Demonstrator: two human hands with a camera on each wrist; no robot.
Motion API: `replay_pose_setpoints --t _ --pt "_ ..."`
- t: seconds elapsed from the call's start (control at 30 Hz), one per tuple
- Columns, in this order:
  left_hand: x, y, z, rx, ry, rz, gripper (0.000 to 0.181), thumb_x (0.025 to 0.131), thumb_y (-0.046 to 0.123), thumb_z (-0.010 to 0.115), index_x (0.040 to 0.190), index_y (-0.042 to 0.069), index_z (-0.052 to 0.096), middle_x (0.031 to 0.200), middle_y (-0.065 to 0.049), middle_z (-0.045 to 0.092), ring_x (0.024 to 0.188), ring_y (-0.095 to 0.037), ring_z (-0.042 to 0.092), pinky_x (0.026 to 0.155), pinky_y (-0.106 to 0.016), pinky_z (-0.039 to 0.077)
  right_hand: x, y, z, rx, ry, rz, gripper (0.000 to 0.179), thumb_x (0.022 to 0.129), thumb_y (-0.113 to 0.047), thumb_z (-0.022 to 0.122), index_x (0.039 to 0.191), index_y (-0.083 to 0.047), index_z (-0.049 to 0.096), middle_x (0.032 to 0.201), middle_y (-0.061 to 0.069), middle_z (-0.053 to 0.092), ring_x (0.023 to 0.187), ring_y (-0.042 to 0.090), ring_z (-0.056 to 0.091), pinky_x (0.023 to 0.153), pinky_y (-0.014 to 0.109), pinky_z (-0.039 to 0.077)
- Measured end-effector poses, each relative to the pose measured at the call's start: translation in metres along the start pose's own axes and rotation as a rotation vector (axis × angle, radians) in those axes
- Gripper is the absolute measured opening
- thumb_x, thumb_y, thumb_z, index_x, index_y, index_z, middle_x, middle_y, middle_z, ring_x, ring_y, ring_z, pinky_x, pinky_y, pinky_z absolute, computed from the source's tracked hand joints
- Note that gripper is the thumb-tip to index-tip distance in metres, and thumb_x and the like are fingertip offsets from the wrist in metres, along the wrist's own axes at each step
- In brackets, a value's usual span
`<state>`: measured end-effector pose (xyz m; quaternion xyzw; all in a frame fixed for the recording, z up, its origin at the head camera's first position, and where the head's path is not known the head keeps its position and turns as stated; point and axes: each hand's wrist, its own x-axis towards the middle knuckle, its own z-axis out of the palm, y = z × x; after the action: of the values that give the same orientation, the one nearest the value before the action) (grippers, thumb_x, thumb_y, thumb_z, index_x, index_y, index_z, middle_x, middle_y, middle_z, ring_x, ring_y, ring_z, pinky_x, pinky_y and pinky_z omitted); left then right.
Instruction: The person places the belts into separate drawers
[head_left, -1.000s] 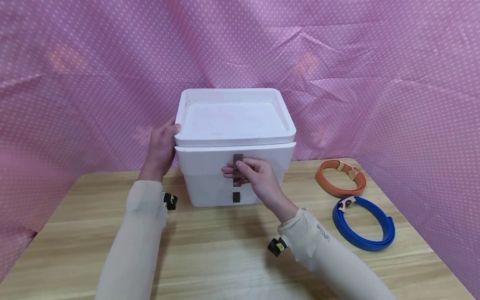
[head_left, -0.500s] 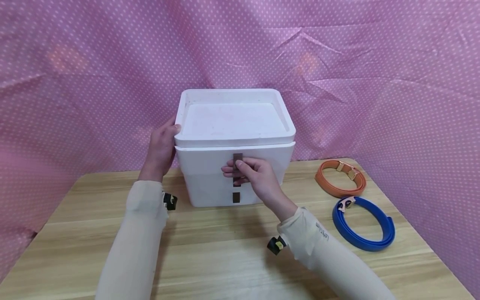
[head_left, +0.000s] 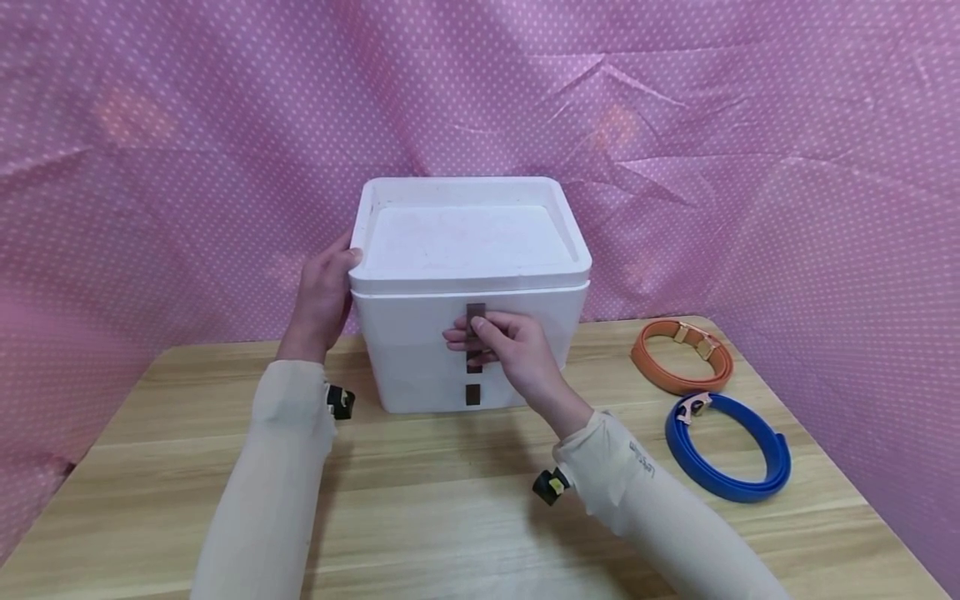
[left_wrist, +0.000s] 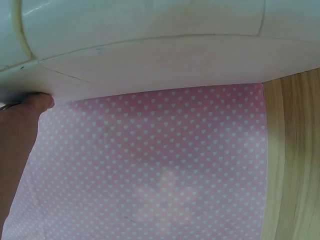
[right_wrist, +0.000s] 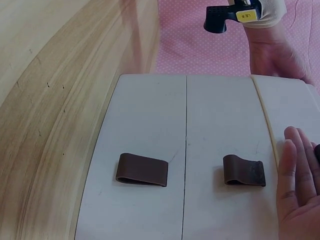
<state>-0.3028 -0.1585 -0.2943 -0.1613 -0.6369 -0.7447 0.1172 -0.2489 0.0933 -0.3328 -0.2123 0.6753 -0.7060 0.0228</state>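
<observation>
A white drawer box (head_left: 420,358) with a recessed top stands on the table. In the head view my left hand (head_left: 322,287) rests against its left side, thumb at the upper edge. My right hand (head_left: 517,346) is at the front, pinching the uppermost brown pull tab (head_left: 476,310) between thumb and fingers. The top drawer front sits nearly flush under the lid-like top, with a thin seam showing. Two lower brown loop tabs, a middle tab (right_wrist: 244,171) and a bottom tab (right_wrist: 142,169), stick out in the right wrist view. The drawers' insides are hidden.
Coiled on the table's right side are an orange belt (head_left: 681,358) and a blue belt (head_left: 727,450), both with metal buckles. A pink dotted cloth (head_left: 480,92) hangs close behind the box. The wooden table (head_left: 420,517) stretches toward me.
The top drawer front has slid slightly inward, away from me, and its gap below the box's top has narrowed. My right hand moved with the tab; my left hand stayed put.
</observation>
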Motion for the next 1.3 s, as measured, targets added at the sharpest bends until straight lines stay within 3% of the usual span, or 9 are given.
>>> replay_pose_setpoints --t 0.8,1.0,1.3 --pt "0.0009 -0.0002 0.0000 -0.033 0.005 0.002 0.052 0.097 0.012 0.046 0.147 0.002 0.039 0.154 -0.011 0.035 0.140 -0.026 0.035 0.110 -0.031 0.037 0.0027 0.0005 0.0008 -0.004 0.011 0.002 0.030 0.102 -0.017 0.052 0.113 0.007 0.067 0.105 0.016 0.072 0.099 0.028 0.069 0.079 0.047 0.058" --pt "0.0014 0.0020 -0.0018 -0.077 0.018 -0.007 0.052 0.096 0.008 0.049 0.146 -0.004 0.038 0.153 -0.019 0.036 0.138 -0.029 0.038 0.108 -0.031 0.039 0.0029 0.0013 0.0017 0.001 0.006 0.005 0.031 0.102 -0.018 0.052 0.114 0.007 0.067 0.105 0.015 0.072 0.099 0.028 0.069 0.079 0.047 0.058" --pt "0.0024 0.0018 -0.0009 -0.046 0.027 -0.029 0.054 0.096 0.011 0.051 0.147 -0.001 0.039 0.152 -0.017 0.038 0.136 -0.029 0.040 0.107 -0.031 0.040 -0.0056 0.0026 -0.0046 -0.008 0.017 0.074 0.038 0.101 -0.025 0.055 0.111 0.010 0.066 0.101 0.019 0.072 0.093 0.031 0.070 0.080 0.047 0.058"
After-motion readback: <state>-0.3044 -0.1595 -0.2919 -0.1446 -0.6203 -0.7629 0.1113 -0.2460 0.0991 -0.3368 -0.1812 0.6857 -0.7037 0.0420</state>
